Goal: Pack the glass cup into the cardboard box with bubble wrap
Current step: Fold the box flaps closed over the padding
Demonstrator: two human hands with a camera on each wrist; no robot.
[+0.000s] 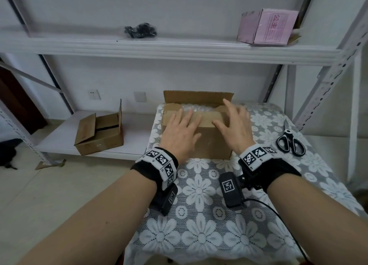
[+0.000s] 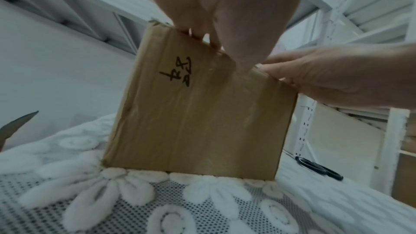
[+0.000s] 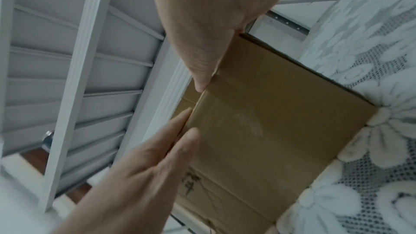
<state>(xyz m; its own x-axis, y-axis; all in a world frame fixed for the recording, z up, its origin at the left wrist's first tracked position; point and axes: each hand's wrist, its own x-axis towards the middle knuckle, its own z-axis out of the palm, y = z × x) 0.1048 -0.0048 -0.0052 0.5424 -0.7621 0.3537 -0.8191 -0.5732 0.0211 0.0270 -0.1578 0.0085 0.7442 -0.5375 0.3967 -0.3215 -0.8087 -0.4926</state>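
On the near flap of the cardboard box (image 1: 196,137), straight, spread fingers (image 1: 184,118) of the left hand (image 1: 180,134) are laid flat; nothing is gripped, the flap is only pressed down. The right hand (image 1: 233,128) is held the same way, fingers (image 1: 229,107) extended and splayed, thumb at the flap edge, nothing pinched. In the wrist views both palms are seen over the box's top front edge, fingertips past it.

Risks, as judged:
- The far flap (image 1: 198,97) stands upright and bubble wrap (image 1: 196,110) shows in the gap between the two flaps. If the wrap is bulged above the rim, the near flap is likely sprung back once pressure is taken off.
- The glass cup is not visible; it is presumably inside under the wrap, which cannot be confirmed. Hard pressing on the flap could be passed through to the glass if the padding on top is thin.
- The box sits on a lace cloth (image 1: 199,189) over the tabletop; a forward push from both palms could slide it toward the far edge.
- No tape is seen, so the closure depends on the flaps being held.

Pose outward: wrists are roughly level, slightly raised above the knuckles, palms down. Both forearms run in from the near edge, nearly parallel, the box centred between them. Scissors (image 1: 291,143) lie right of the box, well apart from the right hand.
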